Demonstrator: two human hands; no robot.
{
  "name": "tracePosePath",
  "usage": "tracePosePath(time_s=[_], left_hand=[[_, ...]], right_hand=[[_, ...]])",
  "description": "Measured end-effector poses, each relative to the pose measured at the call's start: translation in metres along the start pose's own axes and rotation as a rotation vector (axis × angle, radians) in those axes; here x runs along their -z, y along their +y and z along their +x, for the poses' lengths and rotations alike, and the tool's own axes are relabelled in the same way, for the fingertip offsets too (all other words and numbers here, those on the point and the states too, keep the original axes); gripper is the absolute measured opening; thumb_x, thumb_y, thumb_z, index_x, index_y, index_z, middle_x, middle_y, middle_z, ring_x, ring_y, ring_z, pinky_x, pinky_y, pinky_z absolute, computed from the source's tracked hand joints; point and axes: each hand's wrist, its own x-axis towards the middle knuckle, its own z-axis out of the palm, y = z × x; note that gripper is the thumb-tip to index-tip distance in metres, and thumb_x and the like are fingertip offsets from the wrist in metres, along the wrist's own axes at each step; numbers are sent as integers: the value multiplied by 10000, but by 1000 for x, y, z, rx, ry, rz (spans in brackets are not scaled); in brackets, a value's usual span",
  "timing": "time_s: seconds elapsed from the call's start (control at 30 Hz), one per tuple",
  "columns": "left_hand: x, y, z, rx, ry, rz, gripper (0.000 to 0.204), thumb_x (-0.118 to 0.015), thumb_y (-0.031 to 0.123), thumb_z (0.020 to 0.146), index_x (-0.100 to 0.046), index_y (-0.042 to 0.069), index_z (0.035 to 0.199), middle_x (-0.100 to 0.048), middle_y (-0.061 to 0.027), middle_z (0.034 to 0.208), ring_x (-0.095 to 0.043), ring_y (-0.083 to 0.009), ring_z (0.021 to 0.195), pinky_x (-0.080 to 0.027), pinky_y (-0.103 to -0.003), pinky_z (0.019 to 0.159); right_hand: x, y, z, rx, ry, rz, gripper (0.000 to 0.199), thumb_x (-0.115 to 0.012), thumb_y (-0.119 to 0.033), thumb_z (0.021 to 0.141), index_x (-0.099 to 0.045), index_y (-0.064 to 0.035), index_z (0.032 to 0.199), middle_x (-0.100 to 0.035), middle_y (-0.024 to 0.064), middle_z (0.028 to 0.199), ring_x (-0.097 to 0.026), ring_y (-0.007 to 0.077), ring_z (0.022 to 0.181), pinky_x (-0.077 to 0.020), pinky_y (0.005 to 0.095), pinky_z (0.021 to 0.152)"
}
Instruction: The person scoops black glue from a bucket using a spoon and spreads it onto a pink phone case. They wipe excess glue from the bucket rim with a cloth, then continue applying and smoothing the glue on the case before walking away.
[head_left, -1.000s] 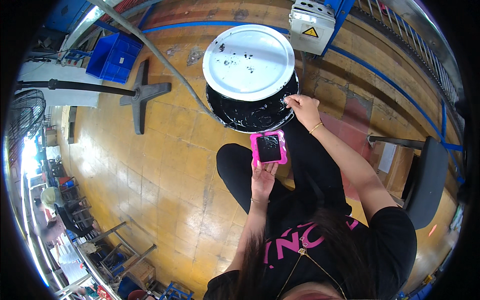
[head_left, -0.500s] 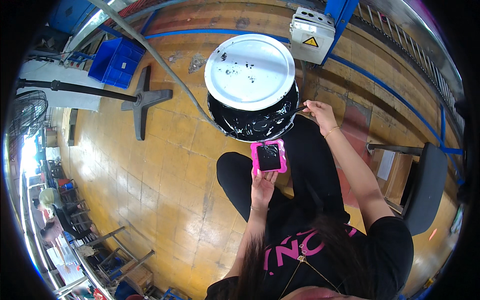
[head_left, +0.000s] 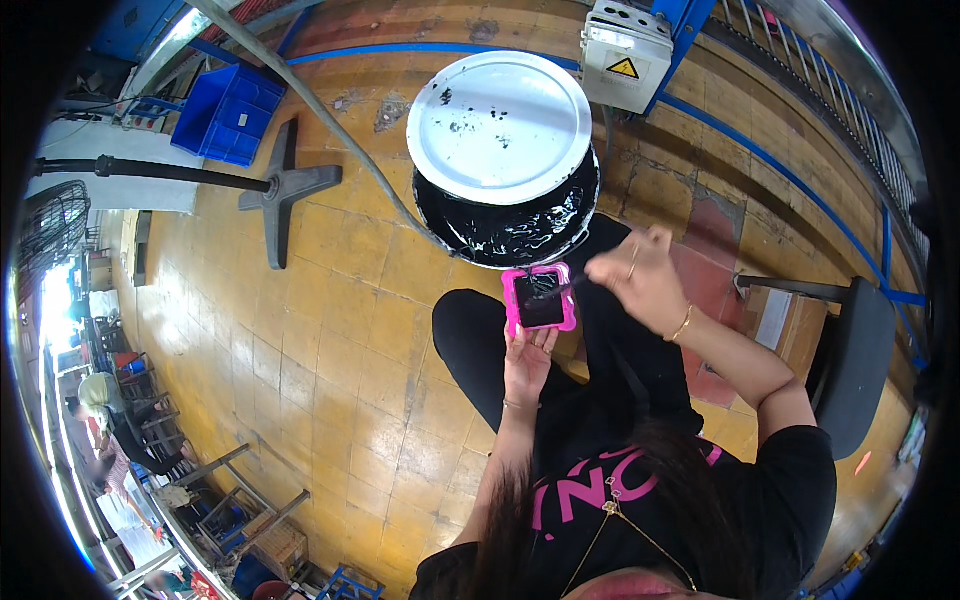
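1. Over a yellow tiled workshop floor (head_left: pixel 330 330), a seated person held a small pink tray (head_left: pixel 540 298) above the lap, close to the body where both hands could meet it.
2. Left hand (head_left: pixel 527 362) gripped the tray from below, fingers clenched round its lower edge so the dark-filled face stayed level and turned upward.
3. Right hand (head_left: pixel 640 280) pinched a thin dark brush (head_left: pixel 560 290) between closed fingers, its tip resting on the tray's upper right corner.
4. Just beyond the tray stood a round tub of black paint (head_left: pixel 510 225), near enough for dipping; a white paint-flecked lid (head_left: pixel 498 128) lay tilted across its far rim, leaving the near side uncovered.
5. Behind the tub, a grey electrical box (head_left: pixel 625 55) stood by a blue post.
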Motion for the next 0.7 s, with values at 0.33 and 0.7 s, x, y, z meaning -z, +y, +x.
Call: tracePosePath(time_s=[0.33, 0.7], left_hand=[[6, 0, 2, 2, 1, 6, 399, -586, 244, 934, -448, 180, 1303, -557, -69, 1283, -553, -257, 1181, -434, -437, 1042], [3, -1, 1, 0, 5, 1, 328, -586, 253, 930, -531, 160, 1240, -622, -43, 1192, -571, -238, 1139, -405, -435, 1058]], right_hand=[[-3, -17, 3, 177, 153, 123, 129, -750, -231, 724, -690, -187, 829, -669, -102, 779, -519, 105, 678, -290, 363, 767], [-29, 105, 31, -780, 246, 646, 199, -625, -319, 877, -737, -155, 871, -708, 4, 808, -609, 228, 773, -351, 396, 842]])
